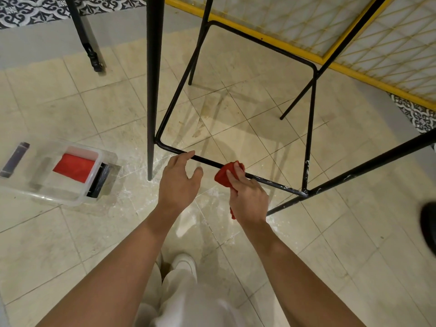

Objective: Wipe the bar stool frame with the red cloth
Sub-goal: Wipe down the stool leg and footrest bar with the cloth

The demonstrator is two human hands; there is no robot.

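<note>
The bar stool frame (154, 79) stands at my twelve o'clock, four thin black metal legs tied together by a low footrest rail (278, 184). My right hand (247, 197) has its fingers curled over the red cloth (223, 177), bunching it and pressing it against the near run of that rail, just right of centre. A tail of the cloth hangs below my wrist. My left hand (179, 180) is spread and holds nothing. Its forefinger reaches the rail at about eleven o'clock from the cloth, but I cannot tell whether it rests on the metal or hovers just above it.

I judge the cloth soft and light, so it should wrap round the rod if I cup it rather than dab. The frame looks rigid but slender and tall, so a hard sideways rub could make it skid on the tiles. I would steady it with my left hand on the rail or on the thick leg at ten o'clock. White flecks on the rail and on the upright strut (306, 166) at two o'clock from the cloth probably need firmer pressure.

A clear plastic tub (47, 197) sits on the floor at nine o'clock with something red (74, 168) inside.
</note>
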